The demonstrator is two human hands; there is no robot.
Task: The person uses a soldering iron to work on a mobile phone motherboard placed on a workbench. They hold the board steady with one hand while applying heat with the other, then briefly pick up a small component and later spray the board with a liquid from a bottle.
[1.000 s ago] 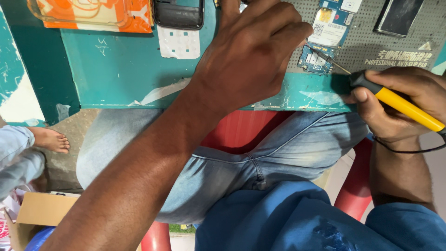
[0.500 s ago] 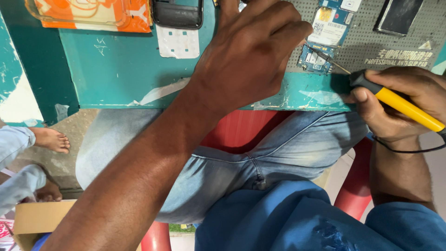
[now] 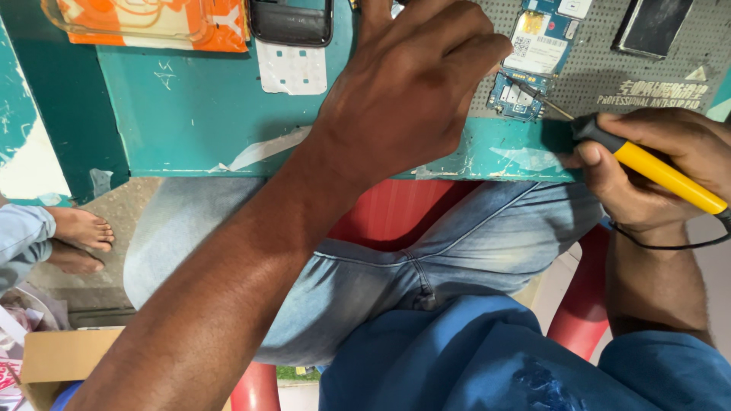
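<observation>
Right now, a small job of soldering is being done on a phone circuit board (image 3: 531, 57). The board is blue, with a pale sticker near the middle and tiny shiny parts at its near end. It lies flat on a grey dotted anti-slip mat (image 3: 655, 80), close to the front edge of a teal table (image 3: 198, 114).

A soldering iron (image 3: 647, 164) with a yellow and black handle is held tight in the right hand (image 3: 647, 179). The fingers are curled all the way round the handle, like a fist round a fat pen. The thin metal tip is laid on the near end of the board, or very close to it; a touch cannot be told for sure. A black cord hangs below the wrist.

The left hand (image 3: 411, 91) is spread over the mat, just beside the board. Its fingers are partly open and bent. Nothing can be seen held in it, but its fingertips are hidden, so it cannot be told if the board is being pinned down.

By the look of it, the step in hand is the heating of one small spot. A very steady tip would be called for next, with the board kept from sliding.

Further left, a black phone (image 3: 292, 21) and an orange packet (image 3: 152, 23) are seen. Blue jeans (image 3: 426, 266) and a red chair (image 3: 396, 213) are seen below.
</observation>
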